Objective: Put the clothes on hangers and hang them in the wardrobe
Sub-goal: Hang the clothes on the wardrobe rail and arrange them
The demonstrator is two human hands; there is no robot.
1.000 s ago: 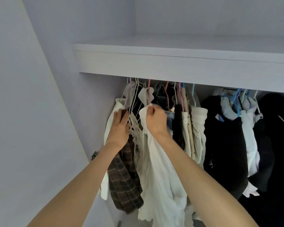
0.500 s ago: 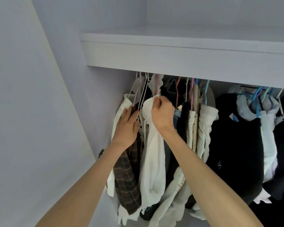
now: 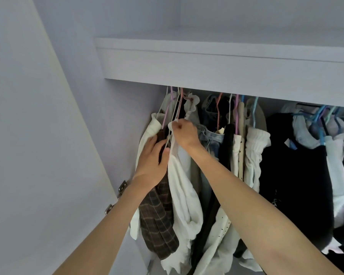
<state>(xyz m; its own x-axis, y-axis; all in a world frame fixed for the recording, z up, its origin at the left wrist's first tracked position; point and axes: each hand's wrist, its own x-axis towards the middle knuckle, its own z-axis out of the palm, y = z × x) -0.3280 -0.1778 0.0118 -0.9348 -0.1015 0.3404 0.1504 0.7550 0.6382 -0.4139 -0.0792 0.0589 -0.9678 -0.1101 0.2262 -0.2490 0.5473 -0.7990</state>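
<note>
While right hand (image 3: 184,133) pinches white garment (image 3: 184,195) as before, left hand (image 3: 153,157) seemingly presses flat, lower.

The shelf (image 3: 226,70) hides the hanger hooks' tops (rail mostly unseen too).
</note>
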